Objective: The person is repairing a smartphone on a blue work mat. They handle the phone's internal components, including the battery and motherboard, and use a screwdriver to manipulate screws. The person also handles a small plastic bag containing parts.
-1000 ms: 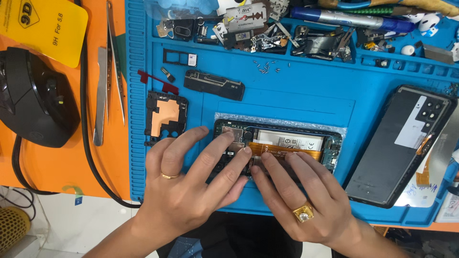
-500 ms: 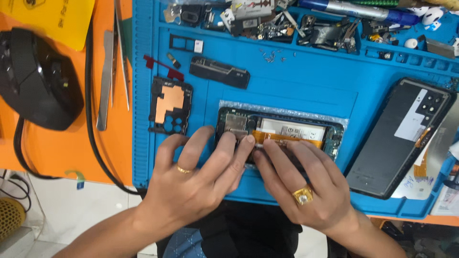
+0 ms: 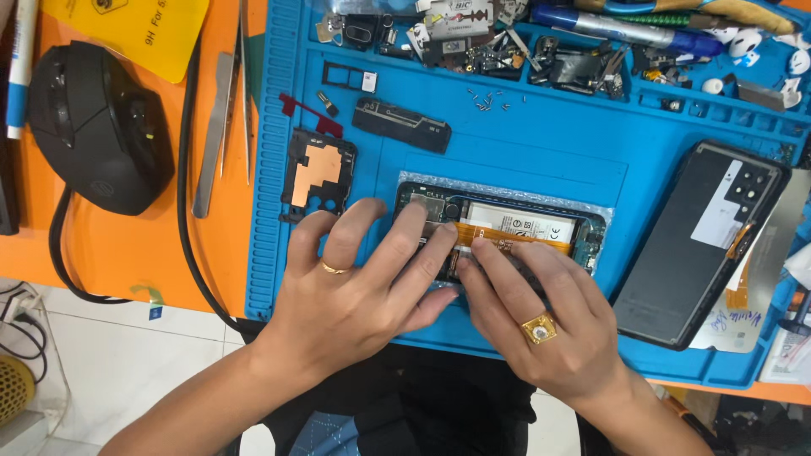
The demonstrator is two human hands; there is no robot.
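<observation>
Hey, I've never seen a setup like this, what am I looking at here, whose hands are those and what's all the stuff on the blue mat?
This is one picture from a camera worn on a person's head, looking down at their own two bare hands. No machine is involved.

The left hand and right hand, each with a gold ring, press their fingers onto an opened phone lying with its back off, so its battery and an orange ribbon cable show. Nothing is lifted; both hands rest on it.

The phone lies on a blue work mat on an orange table. On the mat there are also a black back cover, a metal-shielded frame piece, a small black module, loose screws and trays of small parts. Left of the mat lie tweezers and a black computer mouse.
</observation>
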